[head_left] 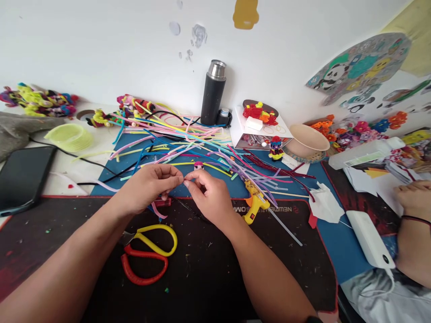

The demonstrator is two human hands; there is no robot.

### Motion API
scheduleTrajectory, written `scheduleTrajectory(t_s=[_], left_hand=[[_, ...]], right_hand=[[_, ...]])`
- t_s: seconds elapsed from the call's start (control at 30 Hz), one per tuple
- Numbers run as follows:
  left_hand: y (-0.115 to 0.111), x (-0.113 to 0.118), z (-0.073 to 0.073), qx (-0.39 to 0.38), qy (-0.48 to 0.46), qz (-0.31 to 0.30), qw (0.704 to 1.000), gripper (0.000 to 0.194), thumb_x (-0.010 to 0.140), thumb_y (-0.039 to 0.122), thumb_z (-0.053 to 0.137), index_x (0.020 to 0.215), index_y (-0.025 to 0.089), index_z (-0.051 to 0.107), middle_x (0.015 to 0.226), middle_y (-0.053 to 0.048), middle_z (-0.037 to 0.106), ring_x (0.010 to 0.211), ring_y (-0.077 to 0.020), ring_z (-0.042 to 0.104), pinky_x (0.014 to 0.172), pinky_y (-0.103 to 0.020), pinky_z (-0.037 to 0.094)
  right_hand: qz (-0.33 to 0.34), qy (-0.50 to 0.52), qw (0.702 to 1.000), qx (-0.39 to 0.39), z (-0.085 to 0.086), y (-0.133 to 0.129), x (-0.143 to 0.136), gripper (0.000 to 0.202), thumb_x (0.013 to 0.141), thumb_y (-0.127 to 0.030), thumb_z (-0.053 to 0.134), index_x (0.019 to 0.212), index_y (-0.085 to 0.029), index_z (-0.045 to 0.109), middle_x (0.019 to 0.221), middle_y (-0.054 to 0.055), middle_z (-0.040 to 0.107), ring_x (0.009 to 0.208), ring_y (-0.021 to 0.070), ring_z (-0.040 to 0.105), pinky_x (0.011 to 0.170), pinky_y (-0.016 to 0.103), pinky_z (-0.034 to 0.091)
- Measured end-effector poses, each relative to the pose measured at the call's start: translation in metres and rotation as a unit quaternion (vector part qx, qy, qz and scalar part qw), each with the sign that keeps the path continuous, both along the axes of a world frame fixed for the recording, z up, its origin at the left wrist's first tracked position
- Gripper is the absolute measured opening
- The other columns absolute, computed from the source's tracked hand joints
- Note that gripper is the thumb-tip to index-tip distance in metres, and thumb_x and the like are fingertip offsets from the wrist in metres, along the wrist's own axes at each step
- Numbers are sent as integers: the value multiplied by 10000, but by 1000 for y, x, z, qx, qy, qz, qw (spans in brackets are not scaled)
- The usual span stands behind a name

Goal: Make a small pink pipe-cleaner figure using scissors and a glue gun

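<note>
My left hand (148, 186) and my right hand (210, 195) meet fingertip to fingertip above the black desk mat (202, 278). Both pinch at one spot, and what lies between the fingers is too small to make out. Just behind the fingertips shows a small doll head with a pink cap (198, 165). Scissors with one yellow and one red handle (151, 253) lie below my left hand, their blades partly hidden by my wrist. A yellow hot glue gun (255, 204) rests to the right of my right hand, a clear glue stick beside it.
Many coloured pipe cleaners (175, 143) spread across the back. Behind them stand a black thermos (213, 94), a white box (259, 130) and a beige bowl (308, 141). A phone (27, 175) lies left. At right are a white power bank (368, 240) and another person's arm (415, 237).
</note>
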State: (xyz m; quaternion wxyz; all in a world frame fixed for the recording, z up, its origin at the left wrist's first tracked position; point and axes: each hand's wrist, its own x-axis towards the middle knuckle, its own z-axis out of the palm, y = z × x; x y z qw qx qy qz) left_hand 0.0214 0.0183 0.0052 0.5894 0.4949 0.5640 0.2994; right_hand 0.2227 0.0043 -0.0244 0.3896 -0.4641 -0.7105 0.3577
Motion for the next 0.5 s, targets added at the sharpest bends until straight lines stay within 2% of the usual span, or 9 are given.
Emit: scheduleTrajectory(t_s=[0.5], left_hand=[[0,3,-2,-7,-33,2,999,304,663,465,879,756,200,762,561,50,550,485,-102,449,460,-221,375]], right_hand=[[17,-42,998,43,2,0,4,201,1088,-334,606,1043,-244,780,774,-15,709,706,167,644,724,279,439]])
